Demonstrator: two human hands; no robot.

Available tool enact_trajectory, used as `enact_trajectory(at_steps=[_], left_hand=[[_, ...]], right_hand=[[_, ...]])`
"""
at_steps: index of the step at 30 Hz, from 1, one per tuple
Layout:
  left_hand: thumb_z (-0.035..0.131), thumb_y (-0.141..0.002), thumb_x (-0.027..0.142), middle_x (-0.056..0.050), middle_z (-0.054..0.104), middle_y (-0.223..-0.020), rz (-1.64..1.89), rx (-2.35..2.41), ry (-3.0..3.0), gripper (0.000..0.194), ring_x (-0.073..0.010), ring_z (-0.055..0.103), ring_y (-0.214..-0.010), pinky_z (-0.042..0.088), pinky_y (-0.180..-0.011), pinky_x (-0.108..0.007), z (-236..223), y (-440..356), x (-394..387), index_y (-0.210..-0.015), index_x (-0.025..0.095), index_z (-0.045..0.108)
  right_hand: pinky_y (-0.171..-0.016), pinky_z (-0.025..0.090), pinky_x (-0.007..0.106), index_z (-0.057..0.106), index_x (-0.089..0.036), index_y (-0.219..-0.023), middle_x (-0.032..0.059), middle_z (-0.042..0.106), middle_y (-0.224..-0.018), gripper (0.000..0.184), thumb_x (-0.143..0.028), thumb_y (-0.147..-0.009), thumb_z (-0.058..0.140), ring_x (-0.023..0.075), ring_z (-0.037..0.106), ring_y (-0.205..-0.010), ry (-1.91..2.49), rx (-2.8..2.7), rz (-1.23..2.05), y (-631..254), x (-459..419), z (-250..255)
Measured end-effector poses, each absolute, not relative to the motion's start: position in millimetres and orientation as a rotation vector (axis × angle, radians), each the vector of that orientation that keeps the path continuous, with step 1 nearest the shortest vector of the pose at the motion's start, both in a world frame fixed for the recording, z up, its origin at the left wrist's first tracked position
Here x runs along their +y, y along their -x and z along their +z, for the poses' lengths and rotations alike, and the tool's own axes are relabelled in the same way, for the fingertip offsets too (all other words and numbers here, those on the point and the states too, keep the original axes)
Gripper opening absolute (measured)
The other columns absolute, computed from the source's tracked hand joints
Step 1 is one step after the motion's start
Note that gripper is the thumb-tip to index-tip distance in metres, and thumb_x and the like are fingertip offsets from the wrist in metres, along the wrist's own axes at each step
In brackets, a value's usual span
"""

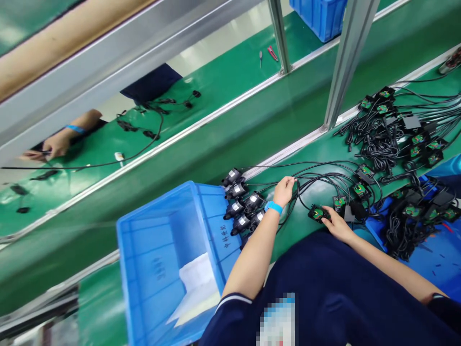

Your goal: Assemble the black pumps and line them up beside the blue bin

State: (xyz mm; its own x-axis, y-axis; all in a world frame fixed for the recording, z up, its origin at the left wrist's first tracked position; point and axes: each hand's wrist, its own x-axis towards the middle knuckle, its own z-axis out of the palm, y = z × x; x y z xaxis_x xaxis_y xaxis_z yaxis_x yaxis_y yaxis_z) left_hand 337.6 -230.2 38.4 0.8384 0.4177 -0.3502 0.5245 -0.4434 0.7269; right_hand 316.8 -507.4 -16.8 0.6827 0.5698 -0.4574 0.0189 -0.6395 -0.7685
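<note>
My left hand, with a blue band at the wrist, is closed, its thumb and fingertips pinching a black cable. Lower and to the right, my right hand grips the edge of a small open black box with a green circuit board. The pinched cable appears to run down to this box. Several similar open black boxes lie just beyond my right hand. Black pump-like units with white labels stand in a cluster left of my left hand, with cables leading off to the right.
A blue crate with white sheets inside stands at the left. Piled cables and boxes lie at the right, more in a blue bin. A metal post rises from the bench divider. Across it, another person's hands handle a cable.
</note>
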Motion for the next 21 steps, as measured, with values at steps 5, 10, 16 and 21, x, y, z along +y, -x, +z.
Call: enact_trajectory(at_steps=[5,10,16,21], left_hand=[[0.041,-0.1,0.032,-0.006,0.071,-0.107,-0.094,0.648,-2.152,0.024,-0.0182,0.063,-0.102,0.049,-0.094,-0.032,43.4,-338.5,-232.3,-0.094,0.021,0.061],[0.052,-0.096,0.033,-0.002,0.065,-0.085,-0.117,0.623,-2.218,0.017,-0.0191,0.062,-0.089,0.049,-0.086,-0.033,43.0,-348.2,-233.1,-0.082,0.023,0.055],[0.049,-0.098,0.032,-0.001,0.066,-0.079,-0.178,0.614,-2.236,0.014,-0.0195,0.065,-0.079,0.047,-0.077,-0.032,42.9,-351.3,-230.5,-0.088,0.024,0.052],[0.05,-0.097,0.027,-0.004,0.068,-0.087,-0.192,0.617,-2.273,0.01,-0.0208,0.065,-0.084,0.049,-0.083,-0.035,39.0,-352.2,-227.8,-0.092,0.023,0.057]], right_hand=[[-0.11,0.044,0.049,0.04,-0.016,-0.146,0.0163,0.052,-0.141,0.055,-0.036,-0.094,0.039,0.0277,0.052,-0.129,2.212,-0.551,0.831,-317.7,-511.1,-14.7],[-0.1,0.047,0.053,0.055,-0.019,-0.137,0.0159,0.061,-0.126,0.046,-0.041,-0.098,0.044,0.0342,0.055,-0.118,2.311,-0.732,0.719,-344.0,-511.2,11.1],[-0.098,0.042,0.048,0.06,-0.016,-0.131,0.0146,0.062,-0.124,0.049,-0.05,-0.1,0.043,0.0322,0.051,-0.114,2.64,-0.683,0.04,-429.2,-534.8,33.9],[-0.089,0.039,0.048,0.065,-0.018,-0.125,0.0154,0.059,-0.127,0.046,-0.049,-0.099,0.044,0.0345,0.046,-0.111,2.879,-0.968,0.08,-471.0,-526.9,27.5]])
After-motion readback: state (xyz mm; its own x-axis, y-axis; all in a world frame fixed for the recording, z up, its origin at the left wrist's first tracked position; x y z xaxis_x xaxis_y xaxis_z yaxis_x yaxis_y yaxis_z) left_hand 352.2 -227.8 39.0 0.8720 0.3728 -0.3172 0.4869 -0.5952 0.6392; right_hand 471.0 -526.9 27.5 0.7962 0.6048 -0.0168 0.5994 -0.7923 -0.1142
